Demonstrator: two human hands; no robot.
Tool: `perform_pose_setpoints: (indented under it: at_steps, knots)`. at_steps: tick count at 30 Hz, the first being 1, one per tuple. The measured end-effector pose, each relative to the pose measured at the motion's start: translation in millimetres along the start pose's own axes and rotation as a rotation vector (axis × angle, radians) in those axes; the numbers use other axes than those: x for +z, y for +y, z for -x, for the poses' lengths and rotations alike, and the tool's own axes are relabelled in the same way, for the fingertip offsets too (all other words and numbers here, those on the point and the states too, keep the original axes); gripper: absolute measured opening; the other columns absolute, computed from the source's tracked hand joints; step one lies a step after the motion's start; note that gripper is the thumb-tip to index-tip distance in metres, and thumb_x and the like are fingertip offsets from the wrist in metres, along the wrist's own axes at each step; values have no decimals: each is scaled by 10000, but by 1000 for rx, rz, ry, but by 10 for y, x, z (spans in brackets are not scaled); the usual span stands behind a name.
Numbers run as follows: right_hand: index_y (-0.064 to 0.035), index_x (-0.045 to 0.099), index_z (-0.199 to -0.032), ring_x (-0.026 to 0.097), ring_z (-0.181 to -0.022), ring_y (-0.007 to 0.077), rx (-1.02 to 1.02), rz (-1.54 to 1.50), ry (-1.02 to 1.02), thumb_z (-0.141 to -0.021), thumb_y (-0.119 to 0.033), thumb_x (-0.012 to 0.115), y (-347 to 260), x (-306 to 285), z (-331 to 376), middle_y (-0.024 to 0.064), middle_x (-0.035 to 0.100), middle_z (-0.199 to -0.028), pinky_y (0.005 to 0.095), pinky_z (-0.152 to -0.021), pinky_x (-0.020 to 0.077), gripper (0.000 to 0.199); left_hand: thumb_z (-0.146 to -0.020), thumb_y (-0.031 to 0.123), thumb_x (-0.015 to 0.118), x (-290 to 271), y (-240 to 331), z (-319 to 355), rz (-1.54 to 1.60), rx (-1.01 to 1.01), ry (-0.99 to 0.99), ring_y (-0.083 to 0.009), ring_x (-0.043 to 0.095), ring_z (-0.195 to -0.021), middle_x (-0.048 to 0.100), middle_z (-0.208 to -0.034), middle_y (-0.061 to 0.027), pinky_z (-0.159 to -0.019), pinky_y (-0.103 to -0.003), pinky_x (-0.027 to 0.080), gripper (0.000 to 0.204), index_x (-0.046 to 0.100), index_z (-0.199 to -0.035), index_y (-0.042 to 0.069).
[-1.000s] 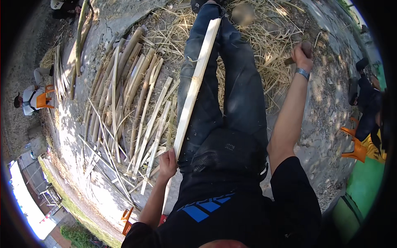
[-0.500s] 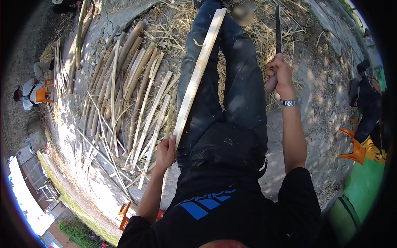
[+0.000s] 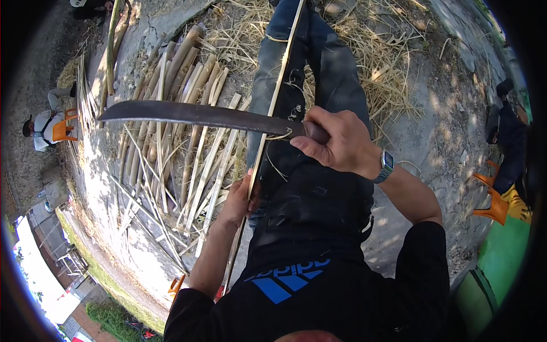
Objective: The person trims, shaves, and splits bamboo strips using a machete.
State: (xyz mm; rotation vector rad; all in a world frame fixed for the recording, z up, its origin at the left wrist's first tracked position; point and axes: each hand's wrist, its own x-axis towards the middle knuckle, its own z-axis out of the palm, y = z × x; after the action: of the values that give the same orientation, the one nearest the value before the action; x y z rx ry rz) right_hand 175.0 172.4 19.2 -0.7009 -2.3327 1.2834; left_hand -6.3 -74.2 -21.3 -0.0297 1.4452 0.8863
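My right hand (image 3: 342,139) is wrapped round the handle of a machete (image 3: 194,114). Its long dark blade points left and lies across a bamboo strip (image 3: 281,74), close to the handle end. Thin shavings curl at the crossing. The strip runs lengthwise over my left leg, its narrow edge turned up. My left hand (image 3: 241,196) grips the strip's lower part, thumb along its side, below the blade.
Bamboo poles (image 3: 181,60) and split strips (image 3: 213,165) lie heaped on the ground to the left. Shavings (image 3: 376,68) cover the ground round my legs. A person sits on an orange chair (image 3: 62,126) at far left; another orange chair (image 3: 493,206) stands at far right.
The machete has swung from upright at the right to lie leftward across the strip. My left hand has turned the strip from its broad pale face onto its edge.
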Motion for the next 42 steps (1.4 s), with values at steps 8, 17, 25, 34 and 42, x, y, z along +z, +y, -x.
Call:
perform_pose_setpoints:
  at_steps: [8, 17, 25, 34, 42]
  knots:
    - [-48, 597, -689, 642, -528, 335, 43, 341, -58, -946, -562, 672, 503, -138, -9, 105, 607, -555, 430, -474, 493, 580, -1104, 529, 376, -53, -61, 166, 112, 18, -158, -121, 338, -340, 362, -458, -15, -325, -261, 259, 574, 470, -744, 93]
    - [-68, 622, -742, 675, -559, 326, -183, 328, -92, -932, -558, 690, 86, -157, 59, 85, 645, -569, 417, -517, 535, 530, -1116, 503, 346, -24, 15, 65, 125, 64, -98, -119, 304, -319, 349, -457, -10, -304, -245, 246, 563, 460, -769, 75]
    - [-96, 581, -719, 606, -508, 306, 49, 640, -47, -960, -594, 628, 699, -405, -410, 74, 551, -545, 402, -492, 479, 556, -1116, 498, 354, -44, 82, 39, 157, 75, -55, -121, 295, -315, 348, -458, -20, -313, -261, 253, 561, 464, -777, 65]
    - [-41, 599, -735, 437, -447, 92, 479, -406, -75, -934, -532, 706, 629, -972, 218, -7, 448, -527, 320, -446, 408, 541, -1112, 496, 379, 186, 461, 81, -111, 190, -119, -109, 354, -352, 397, -466, -25, -341, -263, 272, 608, 495, -694, 70]
    - [-39, 564, -882, 443, -488, 116, 55, -1287, -111, -977, -190, 684, 634, -788, 788, 21, 454, -629, 277, -532, 439, 215, -1103, 523, 383, 275, 309, -164, -109, 169, -77, -114, 353, -342, 399, -459, -24, -321, -269, 276, 614, 494, -692, 81]
